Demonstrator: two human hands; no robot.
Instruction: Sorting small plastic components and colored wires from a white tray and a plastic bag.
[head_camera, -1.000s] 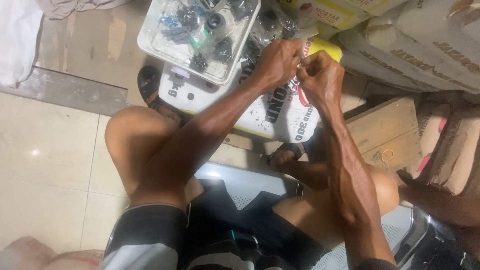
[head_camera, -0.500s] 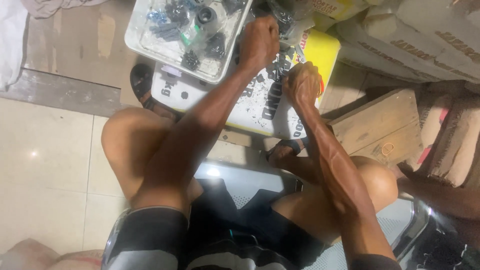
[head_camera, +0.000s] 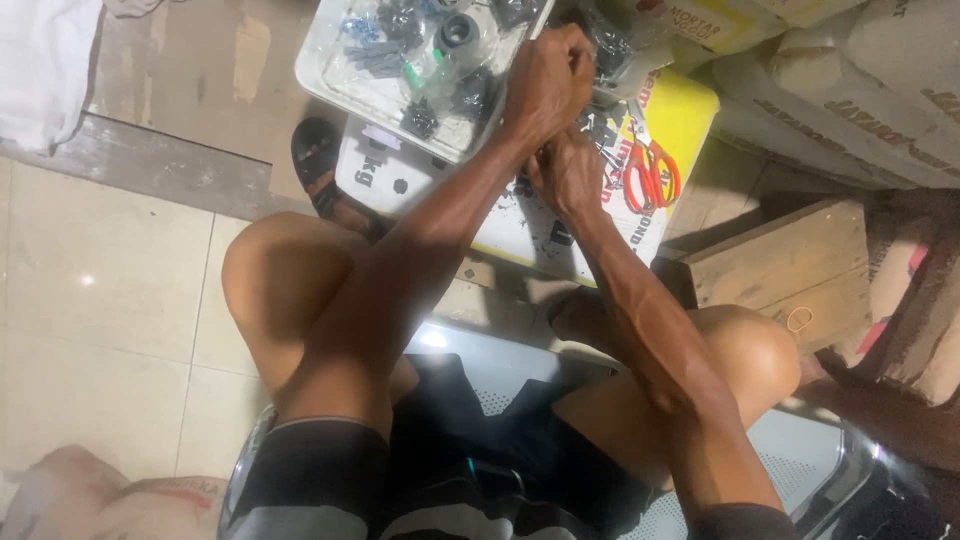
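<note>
My left hand (head_camera: 548, 78) is curled into a fist at the far edge of the white and yellow sack (head_camera: 520, 215) that lies flat in front of my knees, right beside the clear plastic tray (head_camera: 330, 75). What the fist encloses I cannot tell; the fingers hide it. My right hand (head_camera: 568, 172) sits just nearer to me, touching the left one from below, its fingers bent down onto the sack among small dark bits (head_camera: 530, 190) scattered there. Whether it grips any of them is hidden too.

Just right of both hands, orange-handled scissors (head_camera: 650, 175) lie on the yellow end of the sack, untouched. The tray to the left of my left fist rests partly on the sack and holds small bags of dark and blue parts (head_camera: 400, 45). Far right, heaped paper sacks (head_camera: 850, 90) crowd in, with a wooden crate (head_camera: 775, 265) near my right knee. My sandalled foot (head_camera: 318, 170) shows at the sack's left edge. Pale floor tiles (head_camera: 100, 290) spread to the left.
</note>
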